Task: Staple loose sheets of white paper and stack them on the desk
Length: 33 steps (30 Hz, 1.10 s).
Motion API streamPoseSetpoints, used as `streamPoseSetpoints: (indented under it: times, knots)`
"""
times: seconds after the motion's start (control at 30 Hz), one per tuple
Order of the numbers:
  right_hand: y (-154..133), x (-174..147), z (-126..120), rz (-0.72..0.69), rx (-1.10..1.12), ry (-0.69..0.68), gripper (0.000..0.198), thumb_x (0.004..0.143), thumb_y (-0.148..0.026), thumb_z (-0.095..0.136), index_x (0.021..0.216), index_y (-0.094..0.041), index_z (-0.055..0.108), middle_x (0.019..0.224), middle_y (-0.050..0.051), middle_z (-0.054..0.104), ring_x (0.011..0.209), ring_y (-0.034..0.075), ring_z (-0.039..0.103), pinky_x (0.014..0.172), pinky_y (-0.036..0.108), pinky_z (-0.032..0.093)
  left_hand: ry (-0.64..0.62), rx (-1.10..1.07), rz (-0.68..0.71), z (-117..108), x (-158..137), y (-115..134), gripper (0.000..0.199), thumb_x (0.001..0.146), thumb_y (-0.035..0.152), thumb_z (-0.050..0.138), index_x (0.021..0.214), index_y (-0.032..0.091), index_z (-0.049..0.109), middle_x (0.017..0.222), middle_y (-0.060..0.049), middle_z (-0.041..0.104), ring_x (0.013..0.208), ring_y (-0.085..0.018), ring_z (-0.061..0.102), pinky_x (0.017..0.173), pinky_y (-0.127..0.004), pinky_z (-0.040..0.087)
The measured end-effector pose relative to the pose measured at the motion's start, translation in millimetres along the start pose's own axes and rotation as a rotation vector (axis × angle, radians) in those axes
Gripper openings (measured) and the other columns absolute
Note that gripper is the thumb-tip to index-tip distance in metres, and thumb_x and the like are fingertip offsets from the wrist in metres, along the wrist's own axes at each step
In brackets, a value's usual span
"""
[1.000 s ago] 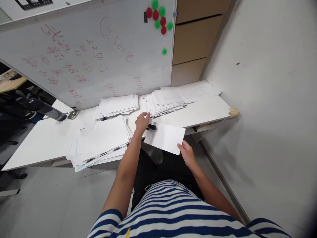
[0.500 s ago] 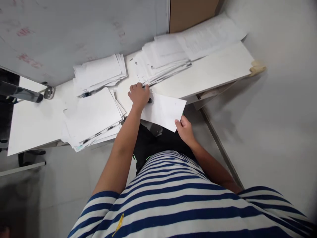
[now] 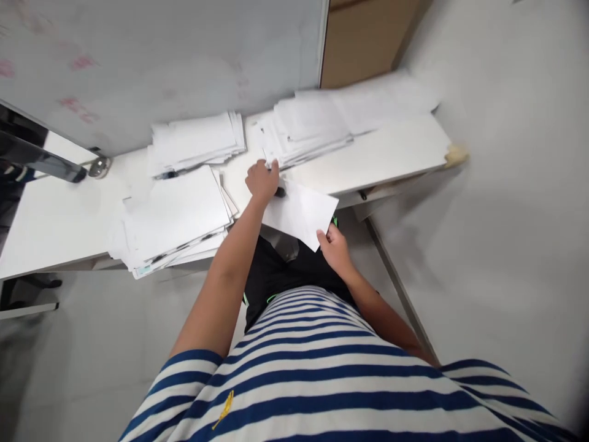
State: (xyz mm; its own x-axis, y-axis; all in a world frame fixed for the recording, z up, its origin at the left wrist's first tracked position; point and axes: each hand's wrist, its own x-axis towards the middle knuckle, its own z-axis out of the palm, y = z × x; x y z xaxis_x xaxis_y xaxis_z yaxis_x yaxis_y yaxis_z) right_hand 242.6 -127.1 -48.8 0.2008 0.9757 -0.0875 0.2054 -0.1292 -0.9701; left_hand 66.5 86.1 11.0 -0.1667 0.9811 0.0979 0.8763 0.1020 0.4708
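Note:
My left hand [image 3: 263, 180] is closed over a small black object [image 3: 280, 192] at the left end of a white sheet of paper [image 3: 304, 212]. Most of that object is hidden under the hand, so its kind cannot be told. With thumb and fingers, my right hand [image 3: 335, 248] pinches the near right corner of the same paper, which juts past the desk's front edge. Left of my left hand lies a stack of papers [image 3: 177, 212], its sheets uneven. Just beyond the hand are more stacked papers [image 3: 313, 123].
The narrow white desk [image 3: 391, 144] runs along a whiteboard [image 3: 184, 55] with faint red marks. Another paper stack [image 3: 197, 141] is at the back left, near a round metallic item [image 3: 99, 167]. A yellowish piece [image 3: 456, 155] sits at the desk's right corner, beside a wall.
The camera view has shifted slightly. My right hand and the paper's free corner sit a little lower and further left; both hands keep their holds.

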Motion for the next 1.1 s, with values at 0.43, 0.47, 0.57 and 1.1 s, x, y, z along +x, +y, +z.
streamPoseSetpoints:
  times: [0.43,0.47,0.57,1.1]
  knots:
    - [-15,41,-82,0.054,-0.01,-0.001,0.04,0.073,-0.056,0.07,0.091,-0.021,0.075,0.092,0.006,0.076,0.087,0.029,0.068,0.084,0.045,0.052,0.029,0.094,0.243,-19,-26,-48,0.045,0.102,0.041,0.026,0.084,0.022,0.063,0.09,-0.013,0.068,0.103,-0.028,0.061,0.089,-0.042,0.043]
    - [-18,40,-96,0.055,0.01,0.037,0.04,0.074,-0.056,0.071,0.093,-0.021,0.075,0.093,0.005,0.076,0.086,0.027,0.068,0.083,0.043,0.052,0.044,0.097,0.24,-16,-25,-48,0.045,0.102,0.041,0.026,0.083,0.022,0.062,0.089,-0.013,0.067,0.103,-0.028,0.06,0.088,-0.041,0.043]
    - [-25,30,-128,0.068,0.104,0.119,0.04,0.073,-0.054,0.077,0.096,-0.021,0.074,0.092,0.004,0.077,0.087,0.025,0.069,0.081,0.039,0.053,0.048,0.09,0.25,-12,-24,-47,0.044,0.102,0.042,0.026,0.082,0.023,0.061,0.089,-0.012,0.067,0.102,-0.028,0.059,0.087,-0.041,0.042]
    - [-97,98,-20,0.076,0.386,-0.217,0.038,0.068,-0.047,0.083,0.093,-0.021,0.072,0.079,0.001,0.072,0.076,0.02,0.066,0.065,0.031,0.053,-0.087,0.06,0.236,-10,-18,-52,0.034,0.093,0.033,0.052,0.122,0.021,0.064,0.122,-0.012,0.067,0.127,-0.031,0.051,0.107,-0.043,0.037]
